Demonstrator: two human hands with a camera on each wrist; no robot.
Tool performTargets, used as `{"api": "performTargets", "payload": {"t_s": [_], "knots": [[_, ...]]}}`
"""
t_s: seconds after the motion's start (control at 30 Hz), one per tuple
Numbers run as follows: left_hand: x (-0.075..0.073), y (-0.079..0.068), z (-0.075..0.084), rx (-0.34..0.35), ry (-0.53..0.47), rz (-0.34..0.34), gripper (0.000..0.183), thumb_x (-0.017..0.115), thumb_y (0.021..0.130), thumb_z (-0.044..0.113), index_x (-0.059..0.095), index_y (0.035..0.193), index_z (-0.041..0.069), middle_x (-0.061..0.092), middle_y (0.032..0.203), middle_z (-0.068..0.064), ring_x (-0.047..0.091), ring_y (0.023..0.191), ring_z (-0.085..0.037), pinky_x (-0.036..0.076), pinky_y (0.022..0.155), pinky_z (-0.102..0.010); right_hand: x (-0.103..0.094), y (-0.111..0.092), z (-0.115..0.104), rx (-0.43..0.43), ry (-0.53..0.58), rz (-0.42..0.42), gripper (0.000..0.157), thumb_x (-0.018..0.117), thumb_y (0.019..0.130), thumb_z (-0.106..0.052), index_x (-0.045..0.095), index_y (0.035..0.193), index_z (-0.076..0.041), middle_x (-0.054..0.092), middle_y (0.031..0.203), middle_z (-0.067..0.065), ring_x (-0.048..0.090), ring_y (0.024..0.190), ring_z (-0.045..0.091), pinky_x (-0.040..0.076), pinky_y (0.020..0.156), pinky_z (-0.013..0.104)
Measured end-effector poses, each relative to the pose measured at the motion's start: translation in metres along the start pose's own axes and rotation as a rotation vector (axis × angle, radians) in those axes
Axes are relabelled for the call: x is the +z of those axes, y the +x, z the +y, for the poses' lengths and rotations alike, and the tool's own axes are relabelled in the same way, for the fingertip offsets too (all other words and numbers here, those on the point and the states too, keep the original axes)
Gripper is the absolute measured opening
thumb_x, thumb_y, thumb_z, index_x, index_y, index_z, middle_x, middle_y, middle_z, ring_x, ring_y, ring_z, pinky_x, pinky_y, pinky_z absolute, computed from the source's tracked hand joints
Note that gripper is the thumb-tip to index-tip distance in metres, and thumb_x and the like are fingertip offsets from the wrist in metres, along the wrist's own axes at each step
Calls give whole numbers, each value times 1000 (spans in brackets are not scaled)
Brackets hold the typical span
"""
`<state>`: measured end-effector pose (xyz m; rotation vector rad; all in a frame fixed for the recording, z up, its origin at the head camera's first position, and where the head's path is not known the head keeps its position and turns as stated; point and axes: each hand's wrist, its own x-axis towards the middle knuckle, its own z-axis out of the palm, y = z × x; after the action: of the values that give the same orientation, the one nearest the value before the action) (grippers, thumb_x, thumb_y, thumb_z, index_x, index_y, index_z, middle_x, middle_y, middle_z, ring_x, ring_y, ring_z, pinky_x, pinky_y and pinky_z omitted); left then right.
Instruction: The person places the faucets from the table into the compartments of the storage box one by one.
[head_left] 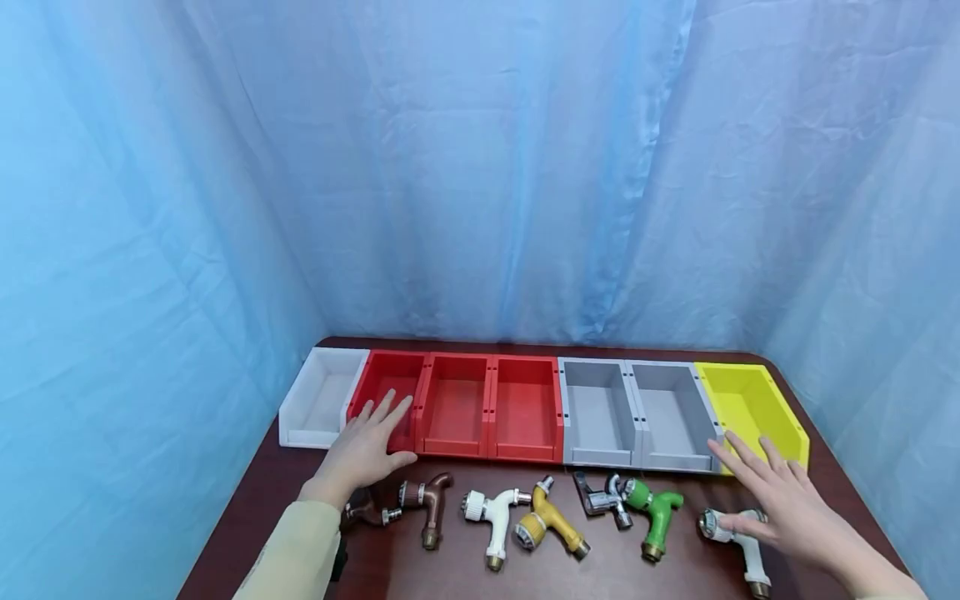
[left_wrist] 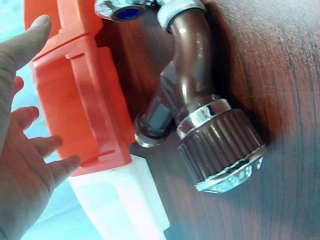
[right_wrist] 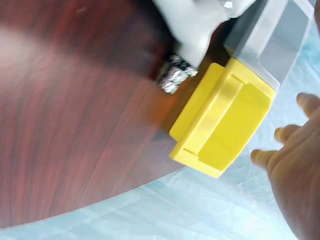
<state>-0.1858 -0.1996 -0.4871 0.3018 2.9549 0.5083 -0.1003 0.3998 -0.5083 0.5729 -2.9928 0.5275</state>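
My left hand (head_left: 366, 450) hovers with fingers spread before the leftmost red bin (head_left: 390, 367), holding nothing. Below it lie a dark brown faucet (left_wrist: 220, 145), partly hidden by the wrist, and a bronze-brown faucet (head_left: 432, 504). My right hand (head_left: 787, 504), fingers spread and holding nothing, is over a white faucet (head_left: 750, 554) and near the yellow bin (head_left: 798, 442). Between the hands lie another white faucet (head_left: 498, 525), a yellow faucet (head_left: 553, 518), a chrome faucet (head_left: 600, 501) and a green faucet (head_left: 660, 521).
A row of bins runs along the back of the dark wood table (head_left: 585, 575): a white bin (head_left: 307, 438) at the left end, red ones, two grey bins (head_left: 600, 457) and the yellow one at the right. Blue curtains (head_left: 480, 167) enclose the back and sides.
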Motion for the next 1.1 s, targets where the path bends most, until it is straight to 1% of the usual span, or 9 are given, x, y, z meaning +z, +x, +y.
{"api": "performTargets", "payload": {"t_s": [0.23,0.37,0.5,0.6,0.7,0.73,0.83,0.93,1.1], "knots": [[9,3,2,-12,-14,-29,101,88,79,37,32,162,23,31,166,-13,32,148,-48,49,101,-66,11,-19,-2,-149,33,-7,103,87,76,-41,33,161,-21,18,171,4,-8,157,26,-22,117,57],[11,6,6,8,-3,-19,99,87,79,37,34,161,23,32,166,-12,34,148,-46,50,101,-63,14,-26,-5,-157,64,-55,100,85,76,-42,35,160,-23,22,170,4,-15,148,-2,9,104,82],[11,11,13,10,-13,-7,97,87,81,38,35,161,23,34,165,-11,36,147,-43,51,101,-61,18,-30,-7,-135,29,-81,99,84,74,-50,38,159,-27,32,165,0,-13,142,-16,36,87,73],[11,15,17,-17,-78,5,96,87,81,36,35,161,24,35,165,-10,37,147,-41,51,101,-60,21,-31,-6,-121,-16,-99,98,84,74,-55,41,158,-29,39,161,-1,8,157,19,43,85,70],[12,20,19,-48,-198,14,94,85,84,34,34,161,23,35,164,-10,37,148,-40,52,101,-58,24,-33,-3,-114,-34,-129,99,83,73,-59,41,158,-29,38,160,-3,40,139,45,45,84,71],[12,21,19,-56,-247,24,92,84,85,32,34,161,22,37,164,-11,38,147,-39,52,101,-58,25,-34,-2,-122,-38,-127,100,83,72,-61,42,157,-28,38,160,-2,46,130,46,45,84,71],[10,27,19,-81,-401,51,88,83,87,28,35,161,17,44,158,-14,44,142,-40,55,97,-55,29,-36,2,-143,-42,-121,101,81,71,-65,43,157,-27,39,160,0,20,152,25,45,84,71],[8,32,19,-125,-560,72,85,82,87,26,38,159,15,49,154,-15,54,133,-39,58,94,-50,31,-38,5,-146,-29,-142,99,80,73,-66,43,157,-28,40,159,3,16,153,15,45,84,71],[4,35,16,-209,-733,76,80,80,89,25,41,158,15,50,154,-15,60,128,-37,57,96,-47,32,-40,6,-114,-26,-196,97,79,76,-66,40,158,-31,41,159,6,48,127,53,45,84,73]]}}
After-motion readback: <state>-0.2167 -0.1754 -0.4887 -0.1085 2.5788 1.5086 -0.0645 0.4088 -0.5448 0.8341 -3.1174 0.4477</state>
